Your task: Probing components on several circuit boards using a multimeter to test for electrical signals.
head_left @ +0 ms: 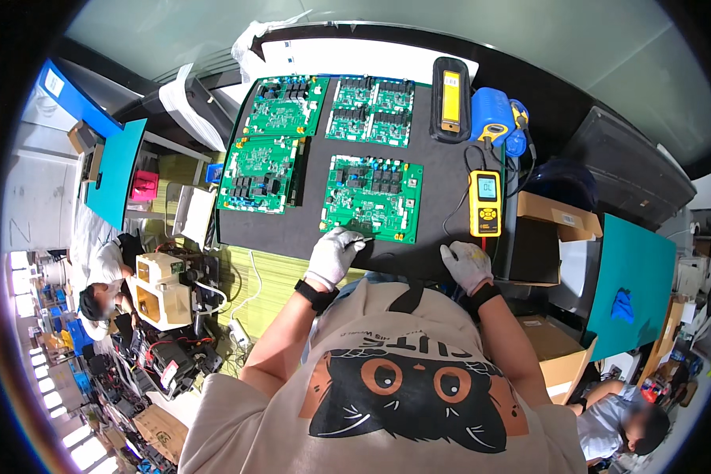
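My left hand point(334, 257), in a white glove, is at the near left corner of a green circuit board point(371, 197). Its fingers are closed on a thin dark pen-like tool point(363, 240), whose exact kind I cannot make out. My right hand point(468, 266), also gloved, rests at the near edge of the dark mat point(407, 261), its fingers curled in; whatever they hold, if anything, is hidden. Just beyond it lies a yellow handheld meter point(485, 202) with a lit screen. A black lead curves beside the meter, and a bit of red shows below it.
Two boards stand at the left, a near one point(257, 178) and a far one point(284, 107). A panel of smaller boards point(370, 110) lies at the back. Right of it are a black tray point(451, 99) and a blue device point(491, 117). Cardboard boxes point(557, 213) flank the right side.
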Demonstrator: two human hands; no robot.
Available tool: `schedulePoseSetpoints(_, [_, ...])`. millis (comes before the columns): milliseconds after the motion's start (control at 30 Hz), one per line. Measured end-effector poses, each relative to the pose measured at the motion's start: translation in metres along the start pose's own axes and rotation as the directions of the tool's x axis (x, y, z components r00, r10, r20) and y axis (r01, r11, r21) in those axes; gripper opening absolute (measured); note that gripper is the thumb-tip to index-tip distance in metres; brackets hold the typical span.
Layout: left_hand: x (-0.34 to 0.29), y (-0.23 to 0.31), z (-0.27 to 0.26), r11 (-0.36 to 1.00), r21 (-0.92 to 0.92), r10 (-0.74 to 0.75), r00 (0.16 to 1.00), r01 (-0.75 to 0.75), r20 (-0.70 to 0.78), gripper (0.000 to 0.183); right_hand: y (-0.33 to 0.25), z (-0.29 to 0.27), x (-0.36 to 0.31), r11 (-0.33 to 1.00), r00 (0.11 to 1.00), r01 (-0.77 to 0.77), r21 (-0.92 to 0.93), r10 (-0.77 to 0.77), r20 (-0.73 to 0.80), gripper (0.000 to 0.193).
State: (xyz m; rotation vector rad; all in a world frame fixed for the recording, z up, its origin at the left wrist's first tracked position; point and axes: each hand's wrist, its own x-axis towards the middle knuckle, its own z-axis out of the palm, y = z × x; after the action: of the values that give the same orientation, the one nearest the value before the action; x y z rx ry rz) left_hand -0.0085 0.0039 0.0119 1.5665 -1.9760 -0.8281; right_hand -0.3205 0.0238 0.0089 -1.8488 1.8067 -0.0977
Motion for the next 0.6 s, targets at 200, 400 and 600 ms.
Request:
schedulePoseSetpoints(200, [0.020, 0.005, 0.005, 0.996, -0.082, 0.022, 0.999, -0.020, 0.024, 0.018, -0.004, -0.004, 0.000, 1.000, 1.000, -0.014, 0.000, 0.014, 0.015, 0.040])
schedulePoseSetpoints(400, [0.036, 0.015, 0.004, 0.992, 0.120, 0.039, 0.999, -0.042, 0.024, 0.014, -0.004, -0.005, -0.002, 1.000, 1.000, -0.019, 0.022, 0.019, 0.004, 0.040])
schedulePoseSetpoints(600, [0.044, 0.015, 0.010, 0.966, 0.208, 0.150, 0.988, -0.152, 0.022, 0.013, -0.004, -0.004, 0.000, 1.000, 1.000, -0.003, 0.017, 0.004, -0.009, 0.041])
